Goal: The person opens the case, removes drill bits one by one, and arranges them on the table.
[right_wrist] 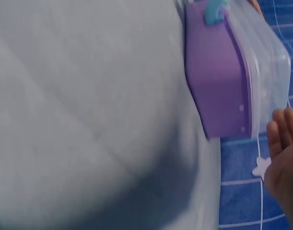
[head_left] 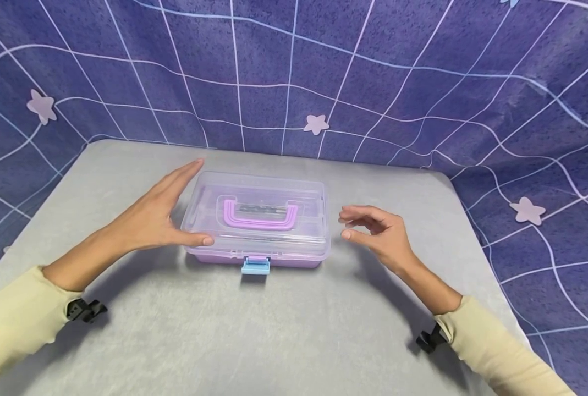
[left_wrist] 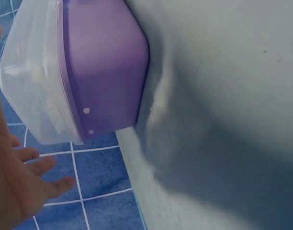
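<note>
A purple storage box (head_left: pixel 259 259) with a clear lid (head_left: pixel 204 198) sits on the grey table, its lid down. Folded into the lid's top is a purple handle (head_left: pixel 261 223); a light-blue latch (head_left: pixel 256 266) sticks out at the front. Spread around the box's left end is my left hand (head_left: pixel 150 217), thumb over the lid's front left corner; whether it touches cannot be told. My right hand (head_left: pixel 380 234) hovers apart from the box's right end, fingers slightly bent and holding nothing. Both wrist views show the box's purple side (left_wrist: pixel 105 76) near the hands.
The grey tabletop (head_left: pixel 254 335) spreads in front of the box and to both sides. Behind and beside it hangs a blue cloth (head_left: pixel 264 60) with pale grid lines and star shapes. A small black device (head_left: pixel 84 311) is at the left cuff, another (head_left: pixel 431 338) at the right.
</note>
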